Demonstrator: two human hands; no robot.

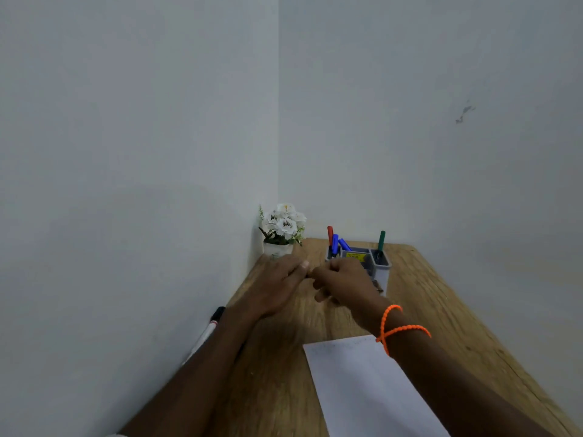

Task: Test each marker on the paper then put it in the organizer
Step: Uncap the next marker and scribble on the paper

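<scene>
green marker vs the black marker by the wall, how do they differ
The green marker stands upright in the organizer, in its right compartment; the black marker lies flat at the table's left edge against the wall. The green one shows a green cap; the black one has a black cap and white barrel. Neither is in a hand.

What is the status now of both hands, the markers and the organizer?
Left hand and right hand meet before grey plastic organizer, contents hidden. Red, blue, green markers stand inside. Black-capped white marker by wall. Nothing blocking.
</scene>
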